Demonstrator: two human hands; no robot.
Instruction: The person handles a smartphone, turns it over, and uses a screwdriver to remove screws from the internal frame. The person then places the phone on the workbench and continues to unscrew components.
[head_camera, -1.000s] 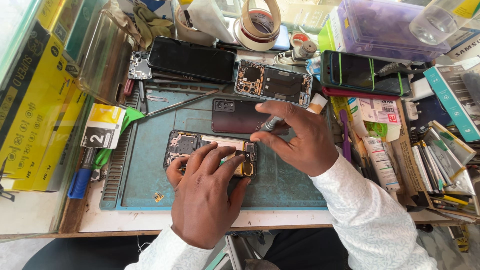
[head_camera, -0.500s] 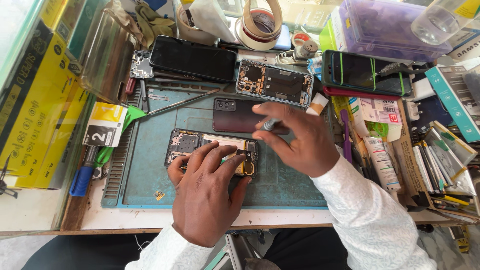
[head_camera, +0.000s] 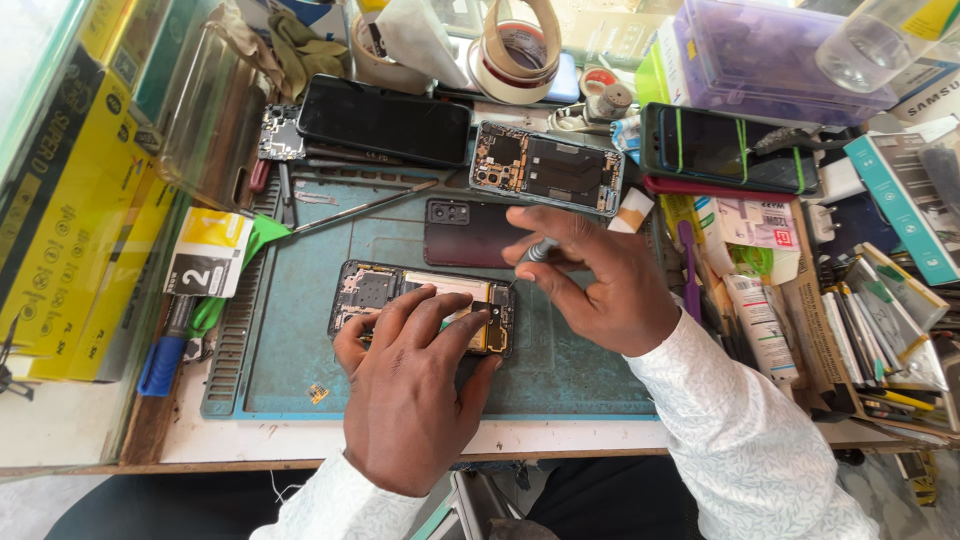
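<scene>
the right hand (head_camera: 600, 290) pinches a slim grey screwdriver (head_camera: 538, 251) between thumb and fingertips, tip angled down toward the opened phone (head_camera: 380, 290), while the left hand (head_camera: 415, 375) lies flat over that phone with fingers spread, pressing it onto the blue-green work mat (head_camera: 570, 370). the phone sits near the mat's middle, back off, board and battery exposed. if the driver slips, its tip could gouge the battery or a flex cable; a loosened screw could roll off among the clutter, where a second opened phone (head_camera: 548, 168) and a dark back cover (head_camera: 470, 232) lie just beyond.
</scene>
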